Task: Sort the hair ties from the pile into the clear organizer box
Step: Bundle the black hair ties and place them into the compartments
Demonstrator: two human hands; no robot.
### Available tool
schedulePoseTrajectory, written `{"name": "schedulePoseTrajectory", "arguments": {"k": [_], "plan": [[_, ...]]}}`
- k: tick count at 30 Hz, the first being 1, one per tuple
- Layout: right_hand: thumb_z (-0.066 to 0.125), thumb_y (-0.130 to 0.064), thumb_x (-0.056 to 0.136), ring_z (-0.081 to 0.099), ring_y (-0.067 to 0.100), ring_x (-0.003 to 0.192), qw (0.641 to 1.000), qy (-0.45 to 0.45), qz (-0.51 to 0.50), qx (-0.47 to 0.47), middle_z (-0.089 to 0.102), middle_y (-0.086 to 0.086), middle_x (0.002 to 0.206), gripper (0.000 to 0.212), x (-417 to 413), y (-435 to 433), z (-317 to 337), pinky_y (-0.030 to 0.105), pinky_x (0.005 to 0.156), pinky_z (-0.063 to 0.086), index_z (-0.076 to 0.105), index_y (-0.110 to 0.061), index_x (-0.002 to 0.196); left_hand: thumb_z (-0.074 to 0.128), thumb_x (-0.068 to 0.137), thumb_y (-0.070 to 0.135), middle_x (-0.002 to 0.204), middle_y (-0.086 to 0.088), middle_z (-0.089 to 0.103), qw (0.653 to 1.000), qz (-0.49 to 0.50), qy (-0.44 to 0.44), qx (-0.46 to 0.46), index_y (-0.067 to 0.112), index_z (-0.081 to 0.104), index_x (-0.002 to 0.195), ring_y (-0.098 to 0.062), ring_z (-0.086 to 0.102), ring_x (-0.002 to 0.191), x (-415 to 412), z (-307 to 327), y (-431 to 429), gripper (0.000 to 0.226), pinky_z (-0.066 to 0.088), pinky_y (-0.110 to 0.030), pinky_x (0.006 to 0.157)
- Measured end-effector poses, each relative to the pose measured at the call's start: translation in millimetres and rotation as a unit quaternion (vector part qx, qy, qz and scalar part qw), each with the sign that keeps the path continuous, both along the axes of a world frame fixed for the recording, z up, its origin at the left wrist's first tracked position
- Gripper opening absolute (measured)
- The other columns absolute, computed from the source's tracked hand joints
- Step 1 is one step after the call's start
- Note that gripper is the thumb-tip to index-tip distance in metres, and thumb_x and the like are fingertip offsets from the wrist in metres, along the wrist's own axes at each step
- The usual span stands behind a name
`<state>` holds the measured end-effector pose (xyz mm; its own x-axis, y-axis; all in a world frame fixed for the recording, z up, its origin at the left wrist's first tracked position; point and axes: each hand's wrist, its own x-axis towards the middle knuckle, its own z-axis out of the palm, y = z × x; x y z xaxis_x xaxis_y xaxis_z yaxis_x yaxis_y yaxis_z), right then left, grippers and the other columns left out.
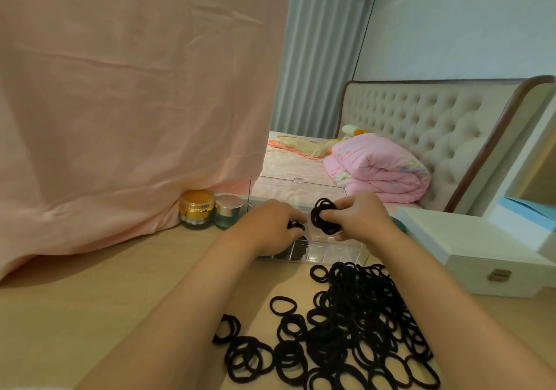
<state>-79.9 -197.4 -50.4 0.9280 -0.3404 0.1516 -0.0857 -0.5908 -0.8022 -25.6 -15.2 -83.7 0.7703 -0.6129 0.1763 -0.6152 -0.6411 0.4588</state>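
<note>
Two hands work over our wooden tabletop (90, 308). Largest item: pink cloth (129, 94) draped from 9 to 12 o'clock, its hem resting on the table surface. Bare wood lies open at 8 o'clock, between hem and near edge.

Next: white box (469, 242) at 3 o'clock, brass latch facing us, its near corner just beside the pile.

Pile of black hair ties (355, 326) spreads from centre to 5 o'clock, reaching the bottom frame edge; a few loose ties stray toward 6 o'clock under our left forearm.

Clear organizer box (328, 254) sits at 12 o'clock from the pile, lid (298, 191) raised upright behind it. Its front wall is close to the pile's far edge. Dark ties already show in a left compartment; which one exactly, we cannot tell.

Our right hand (358, 218) hovers over the organizer, fingers pinched on a bunch of hair ties (323, 215) held above the compartments. Our left hand (270, 227) is curled palm-down over the organizer's left side, fingertips on dark ties; whether it grips them we cannot tell.

Smallest: gold-lidded jar (197, 209) and green jar (229, 210) at 11 o'clock, touching each other, just left of the organizer.
</note>
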Motion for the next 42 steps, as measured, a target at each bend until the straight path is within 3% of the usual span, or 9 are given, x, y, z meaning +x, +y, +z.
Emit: {"name": "schedulePoseTrajectory", "arguments": {"k": [6, 10, 13, 18, 25, 29, 33, 39, 42], "plan": [[0.071, -0.019, 0.091, 0.072, 0.016, 0.055, 0.95, 0.159, -0.014, -0.269, 0.075, 0.006, 0.075, 0.013, 36.1, 21.4, 5.3, 0.026, 0.056, 0.06, 0.072, -0.006, 0.094, 0.054, 0.1, 0.04, 0.15, 0.003, 0.051, 0.999, -0.004, 0.002, 0.04, 0.027, 0.059, 0.139, -0.019, 0.049, 0.133, 1.5, 0.2, 4.5, 0.041, 0.04, -0.041, 0.112], [0.065, -0.013, 0.093, 0.075, 0.02, 0.078, 0.888, 0.223, -0.001, -0.403, 0.071, 0.006, 0.084, 0.008, 52.8, 34.9, 2.3, 0.03, 0.071, 0.061, 0.065, -0.006, 0.088, 0.054, 0.1, 0.04, 0.149, 0.002, 0.052, 0.999, -0.008, 0.007, 0.043, 0.027, 0.059, 0.139, -0.02, 0.051, 0.131, 3.4, -0.7, 5.3, 0.041, 0.041, -0.041, 0.111], [0.06, -0.008, 0.092, 0.058, 0.022, 0.069, 0.853, 0.237, 0.023, -0.464, 0.057, 0.007, 0.078, 0.014, 57.0, 38.3, 1.0, 0.031, 0.061, 0.048, 0.055, -0.008, 0.079, 0.054, 0.1, 0.04, 0.143, 0.001, 0.056, 0.999, -0.009, 0.005, 0.039, 0.028, 0.058, 0.139, -0.021, 0.054, 0.126, 2.6, -0.1, 5.6, 0.042, 0.044, -0.042, 0.108], [0.061, -0.016, 0.096, 0.067, 0.025, 0.083, 0.857, 0.26, 0.128, -0.426, 0.073, 0.013, 0.11, 0.025, 50.2, 23.8, 18.6, 0.036, 0.083, 0.057, 0.073, -0.008, 0.117, 0.054, 0.1, 0.037, 0.13, -0.002, 0.063, 0.999, -0.015, 0.003, 0.035, 0.027, 0.057, 0.139, -0.021, 0.059, 0.113, -1.0, 0.6, 5.3, 0.04, 0.049, -0.039, 0.099], [0.053, -0.005, 0.097, 0.062, 0.017, 0.103, 0.907, 0.172, 0.137, -0.358, 0.065, 0.003, 0.124, 0.038, 28.0, 12.3, 21.3, 0.032, 0.091, 0.051, 0.051, -0.023, 0.131, 0.055, 0.099, 0.038, 0.148, -0.003, 0.052, 1.0, -0.003, -0.007, 0.03, 0.027, 0.043, 0.15, -0.023, 0.051, 0.132, 0.0, -2.7, 1.4, 0.053, 0.042, -0.043, 0.111], [0.046, -0.002, 0.096, 0.058, 0.022, 0.117, 0.896, 0.175, 0.145, -0.381, 0.061, 0.002, 0.132, 0.063, 13.0, 12.1, 0.8, 0.034, 0.097, 0.048, 0.032, -0.028, 0.153, 0.055, 0.098, 0.042, 0.154, -0.002, 0.046, 0.999, -0.004, -0.029, 0.029, 0.031, 0.037, 0.153, -0.023, 0.041, 0.14, -0.8, -5.5, -0.2, 0.059, 0.036, -0.046, 0.115], [0.045, -0.01, 0.1, 0.06, 0.02, 0.112, 0.898, 0.127, 0.157, -0.392, 0.066, -0.003, 0.127, 0.067, 0.9, 4.7, -5.4, 0.036, 0.1, 0.046, 0.022, -0.034, 0.157, 0.051, 0.098, 0.046, 0.158, 0.001, 0.037, 0.996, -0.013, -0.059, 0.068, 0.034, 0.037, 0.152, -0.022, 0.028, 0.145, -2.9, -8.0, -2.7, 0.057, 0.027, -0.048, 0.119], [0.049, -0.015, 0.1, 0.061, 0.017, 0.115, 0.924, -0.011, 0.132, -0.359, 0.068, -0.008, 0.124, 0.048, -4.6, -7.3, -11.2, 0.038, 0.102, 0.047, 0.047, -0.028, 0.146, 0.051, 0.097, 0.048, 0.159, 0.004, 0.035, 0.995, -0.01, -0.064, 0.072, 0.037, 0.034, 0.153, -0.021, 0.029, 0.145, -4.1, -11.2, -4.6, 0.059, 0.025, -0.047, 0.119], [0.042, -0.02, 0.102, 0.054, 0.02, 0.126, 0.893, 0.028, 0.176, -0.414, 0.062, -0.001, 0.136, 0.059, -8.8, -4.6, -23.5, 0.042, 0.114, 0.034, 0.027, -0.028, 0.159, 0.053, 0.096, 0.047, 0.156, 0.003, 0.039, 0.993, -0.009, -0.084, 0.077, 0.034, 0.032, 0.153, -0.021, 0.034, 0.142, -6.2, -13.8, -6.9, 0.062, 0.026, -0.043, 0.117]]}}
